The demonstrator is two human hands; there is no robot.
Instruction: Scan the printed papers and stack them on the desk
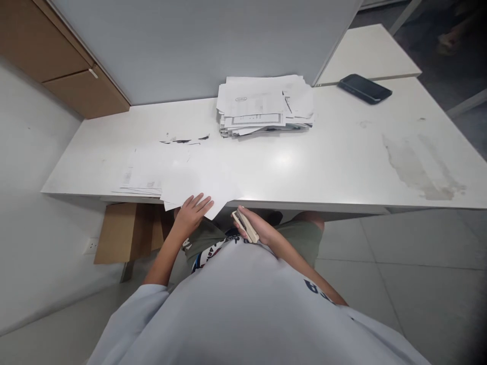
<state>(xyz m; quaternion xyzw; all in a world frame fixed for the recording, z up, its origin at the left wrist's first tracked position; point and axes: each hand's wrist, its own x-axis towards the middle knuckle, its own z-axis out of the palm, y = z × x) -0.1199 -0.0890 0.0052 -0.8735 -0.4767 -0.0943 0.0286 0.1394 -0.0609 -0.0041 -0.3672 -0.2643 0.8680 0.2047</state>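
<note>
My left hand [192, 215] is at the desk's front edge, its fingers on top of white paper sheets [198, 175] and its thumb out of sight. These sheets lie partly on the desk, with their near corners hanging past the edge. Below the desk edge, close to my lap, my right hand [262, 228] is wrapped around a beige stapler [246, 226]. A small gap separates the stapler from the paper. Just left of the sheets, more printed papers [140, 177] lie at the desk edge.
A thick, uneven paper stack [264, 104] stands against the grey partition [209, 45]. Farther right, a dark phone [364, 88] lies on the white desk [335, 152]. Dark scraps or marks [184, 140] show on the desktop. Below the desk, at left, is a cardboard box [122, 233].
</note>
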